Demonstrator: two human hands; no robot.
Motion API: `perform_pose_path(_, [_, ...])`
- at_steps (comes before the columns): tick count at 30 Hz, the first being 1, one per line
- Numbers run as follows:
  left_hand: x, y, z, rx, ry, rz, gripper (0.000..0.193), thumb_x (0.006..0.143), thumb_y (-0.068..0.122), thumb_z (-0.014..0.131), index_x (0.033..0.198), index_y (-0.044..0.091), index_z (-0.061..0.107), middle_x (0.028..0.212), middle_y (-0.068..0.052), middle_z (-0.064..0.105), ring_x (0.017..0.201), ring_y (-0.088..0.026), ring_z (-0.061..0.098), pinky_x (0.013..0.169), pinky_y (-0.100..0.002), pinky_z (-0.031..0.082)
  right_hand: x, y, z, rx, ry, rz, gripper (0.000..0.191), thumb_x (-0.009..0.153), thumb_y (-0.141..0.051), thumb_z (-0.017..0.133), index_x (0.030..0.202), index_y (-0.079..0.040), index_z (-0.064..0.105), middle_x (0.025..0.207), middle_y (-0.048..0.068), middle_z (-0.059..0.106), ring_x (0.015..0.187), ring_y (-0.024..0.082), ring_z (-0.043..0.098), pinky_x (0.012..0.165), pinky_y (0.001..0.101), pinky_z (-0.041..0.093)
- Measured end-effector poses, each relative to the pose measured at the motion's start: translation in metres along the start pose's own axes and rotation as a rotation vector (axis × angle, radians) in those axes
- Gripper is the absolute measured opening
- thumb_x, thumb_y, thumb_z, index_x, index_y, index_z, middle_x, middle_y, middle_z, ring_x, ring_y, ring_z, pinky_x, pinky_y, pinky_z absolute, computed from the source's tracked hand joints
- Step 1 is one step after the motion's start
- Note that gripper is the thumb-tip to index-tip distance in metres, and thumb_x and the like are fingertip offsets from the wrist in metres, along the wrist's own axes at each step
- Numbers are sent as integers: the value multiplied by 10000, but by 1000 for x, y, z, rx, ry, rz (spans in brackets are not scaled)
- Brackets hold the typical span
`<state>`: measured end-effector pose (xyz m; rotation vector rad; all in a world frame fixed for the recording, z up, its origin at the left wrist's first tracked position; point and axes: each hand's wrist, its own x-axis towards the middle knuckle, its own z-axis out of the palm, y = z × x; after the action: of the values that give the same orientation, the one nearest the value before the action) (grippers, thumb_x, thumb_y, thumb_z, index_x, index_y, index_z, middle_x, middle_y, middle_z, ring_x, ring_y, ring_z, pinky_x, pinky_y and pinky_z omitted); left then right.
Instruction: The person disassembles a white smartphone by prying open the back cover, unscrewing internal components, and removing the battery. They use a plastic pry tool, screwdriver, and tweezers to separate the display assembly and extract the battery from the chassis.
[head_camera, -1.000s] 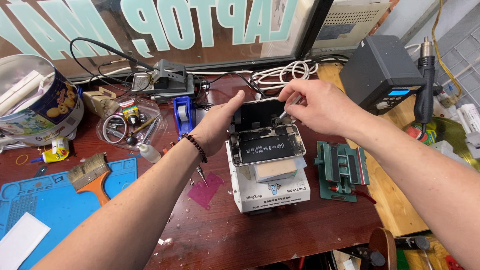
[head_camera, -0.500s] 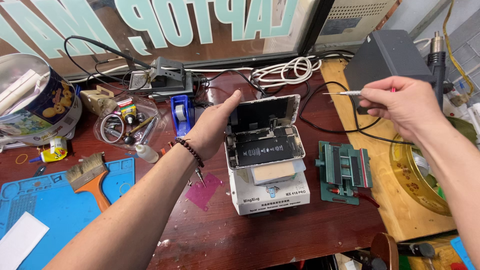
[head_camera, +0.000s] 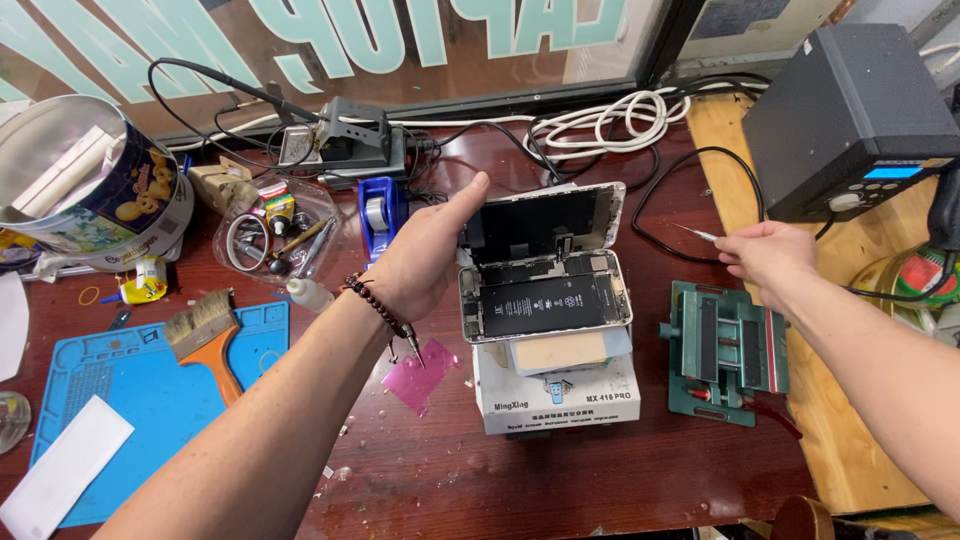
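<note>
Here the left hand (head_camera: 425, 262) props the opened white phone's black screen (head_camera: 545, 222) upright with its open grip. Well right, the right hand (head_camera: 768, 255) pinches thin metal tweezers (head_camera: 694, 232) shut.

Two bare forearms, no sleeves in view. Left hand (head_camera: 425, 255): no glove, no ring visible; a bracelet (head_camera: 372, 303) of small dark round beads circles the wrist. Right hand (head_camera: 768, 255): no glove; wrist and forearm without watch or band.
</note>
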<state>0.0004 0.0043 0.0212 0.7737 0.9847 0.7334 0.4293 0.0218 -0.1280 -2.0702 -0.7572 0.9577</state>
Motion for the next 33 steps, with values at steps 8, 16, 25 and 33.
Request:
perform_pose_path(8, [-1, 0, 2, -15, 1, 7, 589, 960, 497, 574, 1208, -26, 681, 1130, -71, 756, 1016, -149, 710, 901, -337, 568, -7, -16, -1, -711, -227, -128, 630, 840, -49, 808, 1430, -212, 657, 933, 187, 746, 844, 331, 700, 714, 434, 573])
perform_pose_path(16, [-3, -1, 3, -2, 2, 32, 603, 972, 495, 555, 1243, -31, 674, 1183, -85, 743, 1094, -160, 678, 986, -351, 522, -18, -45, 8, -1268, -354, -268, 844, 876, -35, 592, 1568, -478, 399, 1341, 53, 691, 1220, 260, 669, 1012, 416, 558])
perform_pose_path(25, [-1, -3, 4, 6, -2, 37, 602, 969, 505, 553, 1243, -18, 673, 1188, -74, 733, 1096, -154, 660, 990, -350, 505, -31, -64, 16, -1416, -407, -228, 949, 862, -12, 565, 1630, -476, 260, 1388, 97, 680, 1191, 269, 710, 985, 419, 586])
perform_pose_path(33, [-2, -3, 3, 7, 2, 34, 594, 965, 506, 553, 1244, -4, 673, 1183, -56, 734, 1108, -144, 651, 1003, -348, 492, -27, -60, 12, -1477, -417, -276, 941, 864, -89, 623, 1637, -456, 233, 1326, 84, 710, 1185, 265, 695, 1018, 412, 561])
